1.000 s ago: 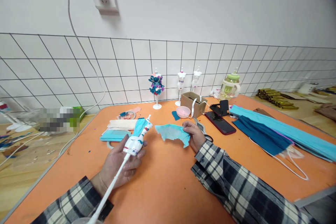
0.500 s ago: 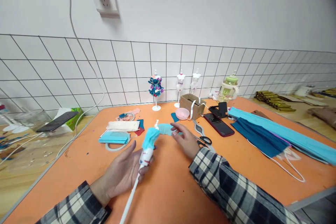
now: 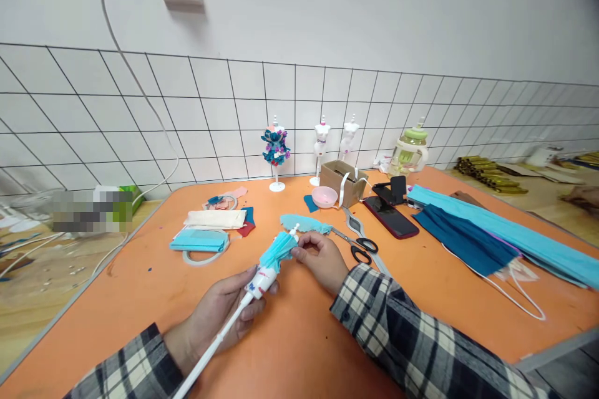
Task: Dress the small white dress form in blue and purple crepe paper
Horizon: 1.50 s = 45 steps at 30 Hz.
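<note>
So the orange table is backed right up to the tiled wall at its far edge, and a good stretch of its surface can be seen between the forearms, so there's room left to shift sideways. The right side is taken up by a long light-blue sheet, run diagonally toward the right edge, with a dark-blue mask laid alongside, on its near side.

Mid-table, a small white dress form is held tilted above the surface, its torso wrapped by the left hand and its pole angled down to the near left. The right hand is kept narrow, fingertips at the right edge of the pleated light-blue cloth on the form; whether it's actually pinched can't be told.

Farther right, a phone is parked near the cardboard box. Less room is left just beyond the right hand: scissors are laid there, blades toward a light-blue scrap.
</note>
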Available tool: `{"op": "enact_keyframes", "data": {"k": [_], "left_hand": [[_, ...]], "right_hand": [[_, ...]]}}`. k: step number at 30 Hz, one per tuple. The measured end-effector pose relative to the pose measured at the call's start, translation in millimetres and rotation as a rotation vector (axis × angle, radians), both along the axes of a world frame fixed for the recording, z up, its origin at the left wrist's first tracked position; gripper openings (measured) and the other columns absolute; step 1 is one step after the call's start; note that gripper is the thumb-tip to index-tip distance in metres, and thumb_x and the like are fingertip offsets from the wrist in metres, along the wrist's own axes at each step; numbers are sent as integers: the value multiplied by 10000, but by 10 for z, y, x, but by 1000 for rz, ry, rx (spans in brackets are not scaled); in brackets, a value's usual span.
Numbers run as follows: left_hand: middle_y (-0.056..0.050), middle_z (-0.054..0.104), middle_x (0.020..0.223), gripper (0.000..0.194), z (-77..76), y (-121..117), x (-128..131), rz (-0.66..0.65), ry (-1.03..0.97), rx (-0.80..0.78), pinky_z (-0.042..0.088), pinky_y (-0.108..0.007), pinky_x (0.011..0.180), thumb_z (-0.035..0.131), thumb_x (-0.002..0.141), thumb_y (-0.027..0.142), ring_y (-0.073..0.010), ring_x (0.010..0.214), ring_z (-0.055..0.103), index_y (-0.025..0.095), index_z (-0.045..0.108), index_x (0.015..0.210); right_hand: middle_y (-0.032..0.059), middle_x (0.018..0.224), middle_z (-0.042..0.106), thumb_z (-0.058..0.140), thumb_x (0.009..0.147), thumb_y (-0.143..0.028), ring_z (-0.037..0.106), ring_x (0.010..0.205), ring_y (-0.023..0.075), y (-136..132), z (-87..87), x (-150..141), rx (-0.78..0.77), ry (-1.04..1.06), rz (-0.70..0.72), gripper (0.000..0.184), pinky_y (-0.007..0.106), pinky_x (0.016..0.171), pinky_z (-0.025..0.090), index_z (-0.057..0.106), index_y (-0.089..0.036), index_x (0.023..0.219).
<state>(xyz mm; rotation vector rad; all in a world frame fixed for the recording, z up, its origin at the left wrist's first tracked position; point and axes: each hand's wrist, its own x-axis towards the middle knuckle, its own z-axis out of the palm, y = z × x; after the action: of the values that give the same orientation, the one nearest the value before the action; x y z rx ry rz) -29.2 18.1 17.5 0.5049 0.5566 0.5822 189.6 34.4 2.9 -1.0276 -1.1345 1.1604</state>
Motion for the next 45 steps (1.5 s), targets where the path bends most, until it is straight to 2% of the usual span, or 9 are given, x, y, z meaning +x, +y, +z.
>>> {"op": "enact_keyframes", "data": {"k": [6, 14, 18, 20, 25, 31, 33, 38, 45], "left_hand": [[24, 480, 622, 254, 19, 7, -29, -46, -191, -44, 293, -101, 297, 495, 989, 350, -18, 347, 370, 136, 569, 873], [8, 549, 644, 219, 21, 50, -25, 86, -100, -14, 428, -122, 343, 559, 965, 334, -50, 387, 502, 119, 597, 981], [-78, 668, 773, 122, 53, 10, 13, 172, 40, -20, 579, -189, 502, 620, 871, 150, -149, 615, 694, 90, 604, 976], [-107, 693, 848, 177, 56, -26, 39, 153, 53, -1, 597, -210, 547, 617, 811, 76, -181, 694, 719, 83, 606, 988], [-112, 690, 808, 132, 29, -42, 42, 122, 131, 37, 525, -192, 426, 608, 807, 109, -156, 585, 672, 75, 613, 935], [-100, 704, 871, 237, 66, 14, 14, 160, 223, 131, 530, -221, 440, 666, 827, 225, -176, 619, 681, 127, 610, 1036], [-85, 698, 856, 254, 72, 15, 20, 165, 296, 168, 517, -208, 436, 673, 828, 261, -161, 614, 665, 130, 624, 1040], [-29, 636, 739, 214, 67, -8, 35, 192, 391, 439, 455, -185, 413, 675, 836, 358, -123, 562, 576, 148, 642, 864], [-35, 625, 787, 269, 57, -14, 35, 206, 361, 392, 502, -200, 459, 689, 834, 407, -132, 613, 579, 154, 634, 905]], "right_hand": [[-13, 744, 545, 756, 720, -462, 512, 678, 140, -22, -5, 6, 141, -108, 55, 327, 270, 636, 443, 556, -204, 695], [-16, 707, 546, 766, 687, -430, 478, 649, 136, -24, -4, 29, 65, 129, 97, 326, 259, 627, 399, 528, -208, 707], [-53, 554, 394, 678, 657, -400, 370, 507, 112, 15, 24, 121, 30, 226, 150, 326, 247, 519, 334, 404, -225, 635], [-75, 525, 333, 661, 628, -356, 314, 463, 97, 36, 40, 174, 9, 258, 157, 295, 231, 478, 282, 395, -230, 654], [-79, 561, 475, 666, 607, -240, 402, 441, 108, 69, 86, 270, -44, 288, 165, 339, 223, 456, 321, 513, -232, 909], [-70, 552, 515, 634, 555, -216, 419, 433, 108, 120, 139, 406, -33, 298, 175, 418, 225, 450, 356, 556, -207, 965], [-71, 543, 509, 626, 544, -214, 408, 434, 105, 130, 165, 455, -16, 287, 165, 423, 221, 449, 348, 561, -203, 963], [-73, 526, 453, 583, 565, -228, 382, 438, 105, 144, 199, 537, 26, 208, 109, 338, 223, 469, 345, 542, -210, 900], [-10, 624, 501, 496, 584, -212, 480, 570, 176, 200, 85, 585, 9, -137, -12, 274, 300, 571, 423, 585, -206, 843]]}}
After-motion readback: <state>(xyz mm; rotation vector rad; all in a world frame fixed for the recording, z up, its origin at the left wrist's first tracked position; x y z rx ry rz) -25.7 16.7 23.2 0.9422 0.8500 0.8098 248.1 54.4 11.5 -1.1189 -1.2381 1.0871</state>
